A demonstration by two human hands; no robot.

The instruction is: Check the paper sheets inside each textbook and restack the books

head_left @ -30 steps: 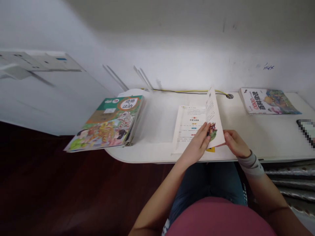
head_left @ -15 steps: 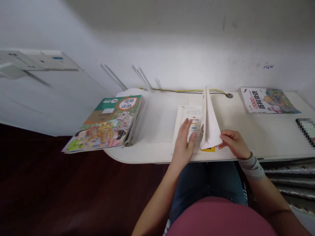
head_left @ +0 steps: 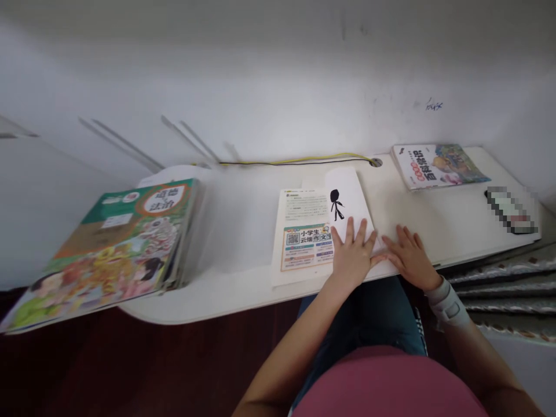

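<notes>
Booklet [head_left: 304, 237] lies open on bench [head_left: 434, 220], 12 o'clock from me. Left hand [head_left: 354, 252] flat, fingers spread, pressing right page so it won't spring up. Right hand [head_left: 408, 258] flat at its 3 o'clock, gripping nothing.

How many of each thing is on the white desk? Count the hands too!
Textbook stack: 1
Open booklet: 1
Closed picture book: 1
Yellow cable: 1
Blurred item: 1
Hands, left hand and right hand: 2
Total: 7

Left hand [head_left: 354, 255] flat on booklet [head_left: 304, 231], white desk [head_left: 456, 231]
</notes>
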